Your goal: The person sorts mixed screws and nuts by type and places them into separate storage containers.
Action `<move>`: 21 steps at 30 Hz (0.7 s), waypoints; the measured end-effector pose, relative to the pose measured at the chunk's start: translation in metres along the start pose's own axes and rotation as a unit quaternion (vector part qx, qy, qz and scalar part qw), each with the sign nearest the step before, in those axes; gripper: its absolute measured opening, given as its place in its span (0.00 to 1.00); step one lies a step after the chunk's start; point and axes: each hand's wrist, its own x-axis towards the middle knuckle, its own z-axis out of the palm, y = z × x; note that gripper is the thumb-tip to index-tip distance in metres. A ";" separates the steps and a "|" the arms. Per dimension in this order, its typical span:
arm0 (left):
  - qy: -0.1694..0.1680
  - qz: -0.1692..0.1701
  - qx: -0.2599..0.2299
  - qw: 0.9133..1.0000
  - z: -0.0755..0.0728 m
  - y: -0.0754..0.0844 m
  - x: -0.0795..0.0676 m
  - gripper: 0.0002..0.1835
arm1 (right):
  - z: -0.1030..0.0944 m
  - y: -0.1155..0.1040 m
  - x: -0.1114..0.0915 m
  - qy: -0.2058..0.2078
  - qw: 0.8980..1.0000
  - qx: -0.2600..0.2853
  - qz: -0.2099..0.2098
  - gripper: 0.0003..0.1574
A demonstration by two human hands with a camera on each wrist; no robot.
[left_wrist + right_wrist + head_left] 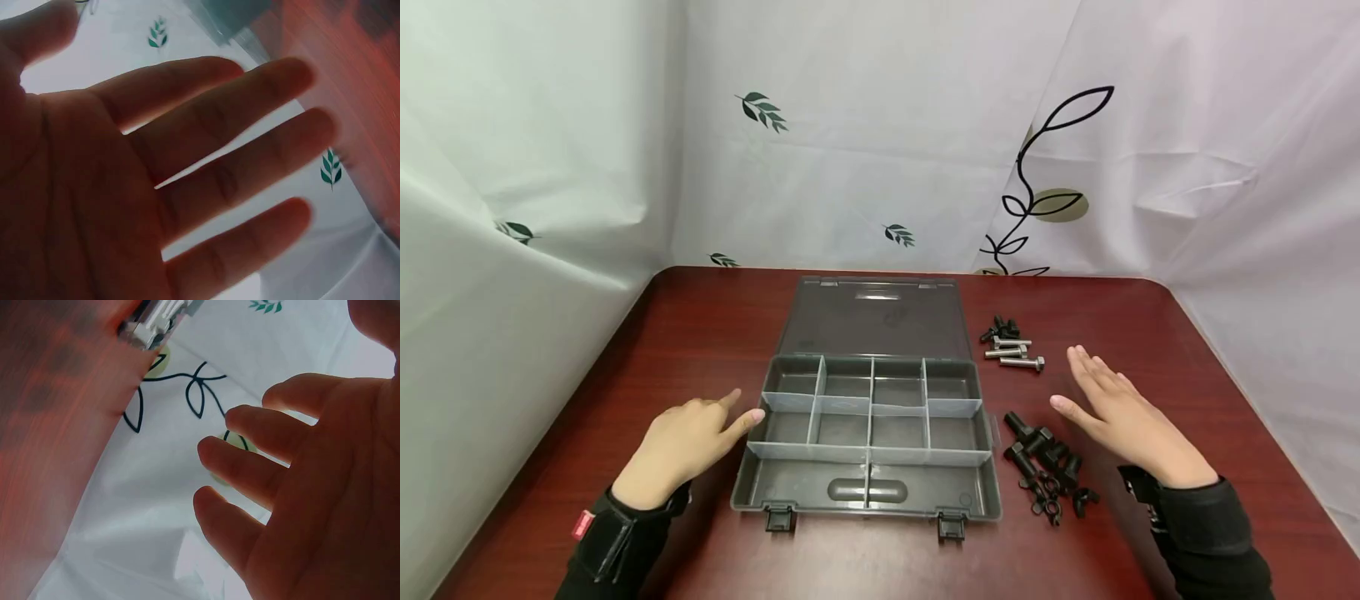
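Note:
A grey plastic divided box (868, 455) lies in the middle of the table, its clear grey lid (880, 321) folded back flat behind it. My left hand (681, 446) is by the box's left side, thumb tip near the rim; whether they touch I cannot tell. In the left wrist view the left hand's fingers (231, 169) are spread and hold nothing. To the right of the black bolts (1021, 458) is my right hand (1138, 425), palm down with fingers extended. The right wrist view shows those fingers (250, 475) slightly bent around nothing.
Black wing nuts (1084, 500) lie among and beside the larger black bolts. Farther back, silver bolts (1021, 363) lie beside small black screws (1000, 329). Two latches (780, 518) hang from the box's front edge. White patterned cloth (880, 142) surrounds the dark red table (715, 333).

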 end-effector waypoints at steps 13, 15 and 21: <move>-0.118 0.011 -0.122 0.985 0.000 0.003 -0.013 0.26 | 0.008 -0.011 0.005 0.000 0.999 -0.023 -0.040 0.48; -0.124 0.008 -0.124 0.985 0.001 0.004 -0.016 0.25 | 0.011 -0.013 0.006 0.005 0.998 -0.035 -0.053 0.46; -0.128 0.016 -0.124 0.984 0.003 0.007 -0.022 0.29 | 0.017 -0.018 0.008 0.014 0.996 -0.051 -0.075 0.42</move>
